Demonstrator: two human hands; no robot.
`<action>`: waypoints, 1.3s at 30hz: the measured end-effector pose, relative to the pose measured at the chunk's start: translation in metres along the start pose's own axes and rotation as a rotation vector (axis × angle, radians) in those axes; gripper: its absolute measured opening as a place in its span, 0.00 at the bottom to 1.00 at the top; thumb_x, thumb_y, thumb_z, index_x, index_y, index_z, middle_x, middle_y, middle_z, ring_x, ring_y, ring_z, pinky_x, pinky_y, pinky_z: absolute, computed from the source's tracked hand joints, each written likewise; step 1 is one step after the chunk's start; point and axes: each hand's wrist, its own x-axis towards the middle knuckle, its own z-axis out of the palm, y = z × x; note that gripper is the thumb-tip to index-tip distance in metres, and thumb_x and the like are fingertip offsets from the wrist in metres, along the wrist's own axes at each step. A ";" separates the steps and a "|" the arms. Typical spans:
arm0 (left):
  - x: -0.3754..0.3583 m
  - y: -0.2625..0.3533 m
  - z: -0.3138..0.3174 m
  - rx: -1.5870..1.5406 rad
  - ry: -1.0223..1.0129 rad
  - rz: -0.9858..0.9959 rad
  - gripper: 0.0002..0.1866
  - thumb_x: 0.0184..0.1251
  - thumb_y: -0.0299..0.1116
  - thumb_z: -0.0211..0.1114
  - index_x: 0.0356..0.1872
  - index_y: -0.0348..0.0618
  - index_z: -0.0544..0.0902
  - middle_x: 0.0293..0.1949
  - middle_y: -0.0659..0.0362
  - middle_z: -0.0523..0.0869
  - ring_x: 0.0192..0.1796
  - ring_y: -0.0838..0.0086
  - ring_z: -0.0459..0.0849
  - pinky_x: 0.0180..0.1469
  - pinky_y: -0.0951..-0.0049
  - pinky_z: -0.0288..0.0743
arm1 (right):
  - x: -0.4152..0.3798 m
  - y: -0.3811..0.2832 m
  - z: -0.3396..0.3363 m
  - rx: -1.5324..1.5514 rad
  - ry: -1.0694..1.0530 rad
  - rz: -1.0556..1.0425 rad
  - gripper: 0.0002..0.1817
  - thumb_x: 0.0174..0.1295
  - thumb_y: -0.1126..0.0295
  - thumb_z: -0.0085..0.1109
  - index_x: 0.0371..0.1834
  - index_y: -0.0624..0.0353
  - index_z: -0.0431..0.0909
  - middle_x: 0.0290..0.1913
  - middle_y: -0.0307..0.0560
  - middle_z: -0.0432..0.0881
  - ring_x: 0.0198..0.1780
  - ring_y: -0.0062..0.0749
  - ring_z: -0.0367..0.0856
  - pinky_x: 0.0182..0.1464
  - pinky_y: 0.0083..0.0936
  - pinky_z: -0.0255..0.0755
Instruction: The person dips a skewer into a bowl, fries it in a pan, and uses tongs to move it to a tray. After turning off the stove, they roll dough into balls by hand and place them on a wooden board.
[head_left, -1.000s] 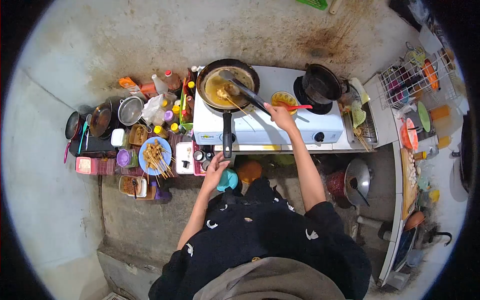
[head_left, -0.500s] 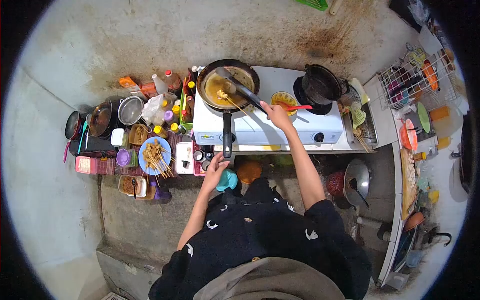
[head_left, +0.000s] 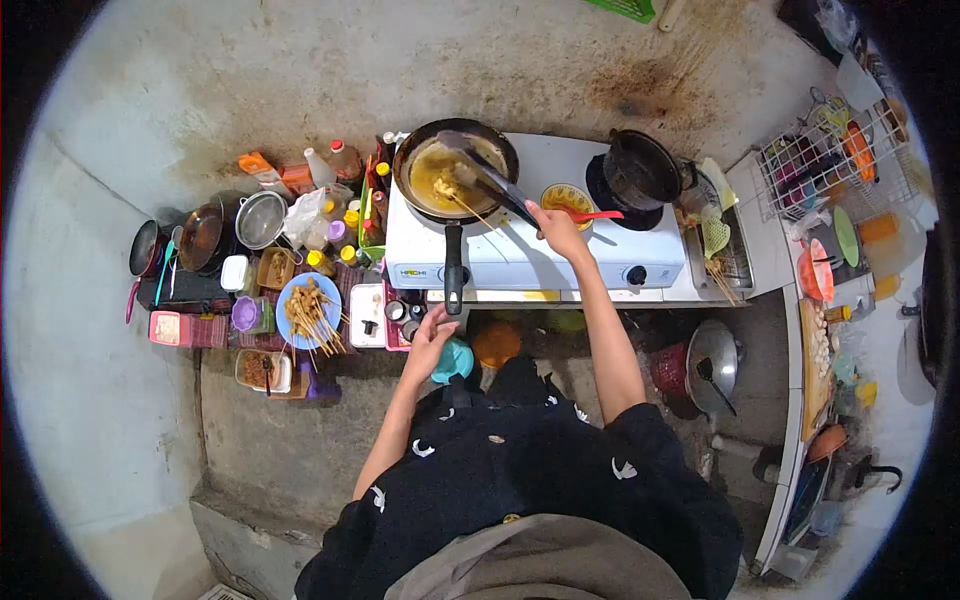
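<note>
My right hand (head_left: 560,232) is closed around the handle of a dark spatula (head_left: 500,187), whose blurred head reaches over the frying pan (head_left: 512,170). In the pan, yellowish oil surrounds a skewer of coated food (head_left: 446,188), its stick resting across the near rim. The pan sits on the left burner of a white gas stove (head_left: 540,265), handle pointing at me. Just below that handle's end is my left hand (head_left: 430,338), fingers apart and holding nothing. Beside my right hand stands a bowl of yellow mixture (head_left: 562,197) with a red spoon (head_left: 600,215) in it.
A black pot (head_left: 642,168) occupies the right burner. Left of the stove are a blue plate of skewers (head_left: 290,318), several bottles, containers and a strainer (head_left: 262,220). A metal tray (head_left: 738,262) with skewers is at the right, near a wire rack (head_left: 800,165).
The spatula's head has shifted slightly to the right and looks blurred over the pan. My right hand has moved a little, while my left hand stays nearly where it was.
</note>
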 end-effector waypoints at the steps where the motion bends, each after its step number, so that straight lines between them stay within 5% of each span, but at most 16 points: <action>1: 0.001 -0.001 0.000 -0.001 0.000 0.001 0.25 0.63 0.30 0.53 0.62 0.41 0.60 0.57 0.53 0.68 0.53 0.74 0.75 0.47 0.79 0.64 | 0.001 0.001 0.001 0.014 0.018 0.003 0.38 0.58 0.38 0.40 0.22 0.70 0.75 0.17 0.51 0.74 0.24 0.35 0.75 0.34 0.30 0.66; 8: -0.001 0.007 0.004 -0.012 0.017 -0.017 0.25 0.63 0.26 0.52 0.61 0.39 0.60 0.55 0.50 0.69 0.52 0.70 0.75 0.55 0.74 0.66 | 0.000 -0.004 -0.002 -0.034 -0.033 0.009 0.38 0.58 0.37 0.40 0.25 0.70 0.76 0.19 0.53 0.76 0.26 0.38 0.76 0.35 0.32 0.67; 11: -0.001 0.002 0.001 -0.012 0.003 -0.011 0.25 0.63 0.26 0.52 0.61 0.39 0.60 0.56 0.50 0.68 0.52 0.70 0.75 0.55 0.74 0.65 | -0.001 -0.007 0.001 -0.154 0.105 0.004 0.37 0.58 0.38 0.40 0.25 0.70 0.76 0.19 0.54 0.76 0.25 0.40 0.76 0.35 0.32 0.67; 13: 0.002 -0.003 -0.001 -0.010 -0.022 -0.001 0.25 0.63 0.26 0.52 0.61 0.39 0.60 0.56 0.49 0.68 0.52 0.70 0.75 0.55 0.74 0.65 | 0.000 -0.011 -0.006 -0.144 -0.138 0.057 0.36 0.58 0.38 0.38 0.35 0.64 0.79 0.31 0.63 0.79 0.40 0.56 0.77 0.43 0.40 0.68; 14: 0.003 -0.006 -0.002 -0.004 -0.019 0.010 0.25 0.63 0.27 0.52 0.62 0.39 0.59 0.56 0.51 0.69 0.53 0.72 0.75 0.51 0.77 0.65 | 0.000 -0.009 -0.004 -0.144 -0.136 0.056 0.36 0.58 0.38 0.38 0.35 0.64 0.79 0.31 0.63 0.79 0.40 0.56 0.77 0.43 0.40 0.68; 16: 0.003 -0.009 -0.002 0.001 -0.011 0.020 0.26 0.63 0.29 0.53 0.62 0.40 0.59 0.56 0.53 0.70 0.53 0.73 0.75 0.46 0.81 0.65 | 0.000 -0.004 0.004 -0.085 0.108 -0.018 0.37 0.59 0.38 0.40 0.26 0.70 0.76 0.18 0.53 0.74 0.25 0.39 0.75 0.35 0.32 0.67; 19: 0.002 -0.003 -0.001 -0.012 -0.016 0.028 0.26 0.63 0.28 0.52 0.62 0.40 0.59 0.55 0.53 0.70 0.53 0.73 0.75 0.45 0.81 0.65 | 0.003 0.000 -0.001 -0.122 0.028 0.008 0.37 0.59 0.39 0.39 0.26 0.71 0.75 0.17 0.51 0.73 0.24 0.39 0.74 0.34 0.32 0.66; 21: -0.001 0.004 0.001 0.006 -0.006 -0.009 0.25 0.63 0.28 0.52 0.62 0.38 0.58 0.55 0.50 0.70 0.53 0.70 0.74 0.56 0.74 0.65 | 0.002 0.001 -0.004 -0.093 -0.051 0.004 0.37 0.59 0.39 0.39 0.26 0.71 0.75 0.17 0.51 0.73 0.24 0.39 0.74 0.34 0.32 0.66; 39: 0.002 -0.001 -0.001 -0.011 -0.021 0.003 0.25 0.63 0.26 0.51 0.62 0.37 0.58 0.56 0.47 0.68 0.53 0.69 0.75 0.56 0.74 0.65 | 0.001 0.010 -0.002 -0.102 0.073 0.005 0.38 0.58 0.37 0.39 0.24 0.69 0.76 0.18 0.50 0.75 0.25 0.35 0.74 0.34 0.30 0.65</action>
